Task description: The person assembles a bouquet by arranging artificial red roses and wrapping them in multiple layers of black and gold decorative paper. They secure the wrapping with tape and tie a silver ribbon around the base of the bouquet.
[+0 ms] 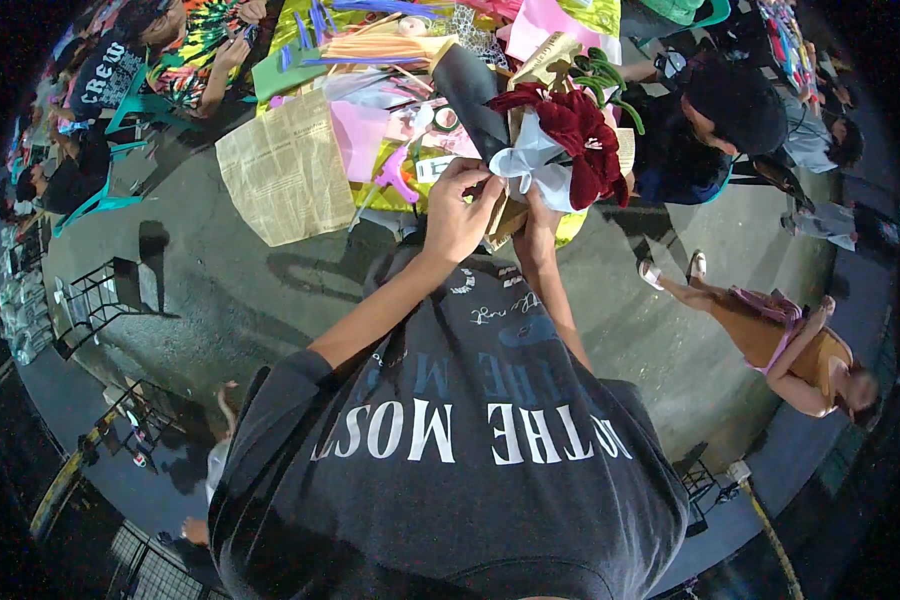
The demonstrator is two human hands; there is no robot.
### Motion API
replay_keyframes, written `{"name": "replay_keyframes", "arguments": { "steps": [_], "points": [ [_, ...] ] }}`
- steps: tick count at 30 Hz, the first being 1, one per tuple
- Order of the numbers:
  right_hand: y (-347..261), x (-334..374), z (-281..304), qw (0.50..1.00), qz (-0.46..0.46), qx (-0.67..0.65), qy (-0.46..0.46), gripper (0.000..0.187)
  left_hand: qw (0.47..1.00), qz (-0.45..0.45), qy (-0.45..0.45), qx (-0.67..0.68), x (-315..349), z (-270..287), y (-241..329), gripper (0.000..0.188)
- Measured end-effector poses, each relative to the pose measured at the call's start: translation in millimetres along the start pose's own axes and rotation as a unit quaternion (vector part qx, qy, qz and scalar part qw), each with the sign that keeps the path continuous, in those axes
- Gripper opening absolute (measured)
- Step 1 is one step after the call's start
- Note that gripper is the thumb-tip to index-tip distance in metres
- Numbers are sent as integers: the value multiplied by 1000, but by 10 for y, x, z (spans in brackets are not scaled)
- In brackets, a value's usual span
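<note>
A small bouquet [560, 150] of dark red fuzzy flowers stands over the table's near edge, wrapped in white sheet [533, 158], with black paper [470, 98] and brown print-patterned paper around it. My right hand [537, 222] grips its lower end from the right, the fingers partly hidden behind the wrapping. On the left side, my left hand [460, 212] is closed, thumb and fingertips pinching the edge of the white sheet near the bouquet's base. Left of my left hand lies a pink-purple glue gun [398, 172]. Curled green fuzzy stems [598, 78] rise behind the flowers.
A print-patterned paper sheet [285, 165] overhangs the table's left front. Behind it lie blue fuzzy sticks [315, 22], orange sticks [385, 48], pink sheets and a tape roll [445, 120]. A person in a dark cap [735, 105] sits at the right; others sit at the left.
</note>
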State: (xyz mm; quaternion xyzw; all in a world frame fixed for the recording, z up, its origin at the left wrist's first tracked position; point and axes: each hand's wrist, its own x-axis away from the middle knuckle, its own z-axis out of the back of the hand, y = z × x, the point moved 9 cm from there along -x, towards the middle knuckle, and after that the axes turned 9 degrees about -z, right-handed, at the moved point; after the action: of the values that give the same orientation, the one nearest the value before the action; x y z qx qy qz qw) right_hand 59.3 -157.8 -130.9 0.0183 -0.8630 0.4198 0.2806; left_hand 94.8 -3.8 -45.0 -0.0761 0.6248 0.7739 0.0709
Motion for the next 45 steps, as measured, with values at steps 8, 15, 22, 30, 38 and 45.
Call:
{"name": "replay_keyframes", "arguments": {
  "steps": [8,15,22,30,38,45],
  "points": [
    [-7,20,-31,1000,-25,-13,-4,42,981,121,-10,148,88,-117,-322,19],
    [9,-15,5,999,-10,42,3,48,966,159,16,202,90,-117,-410,13],
    [62,-43,13,1000,-14,26,5,52,993,91,-19,74,-42,-28,-300,14],
    [43,-23,-20,999,-39,15,-13,54,989,108,3,99,-50,-49,-338,17],
    [15,-69,39,998,16,65,19,36,1000,5,13,22,-147,49,-387,25],
    [-36,-66,-41,994,39,99,12,35,992,54,20,111,-141,87,-470,25]
  ]
}}
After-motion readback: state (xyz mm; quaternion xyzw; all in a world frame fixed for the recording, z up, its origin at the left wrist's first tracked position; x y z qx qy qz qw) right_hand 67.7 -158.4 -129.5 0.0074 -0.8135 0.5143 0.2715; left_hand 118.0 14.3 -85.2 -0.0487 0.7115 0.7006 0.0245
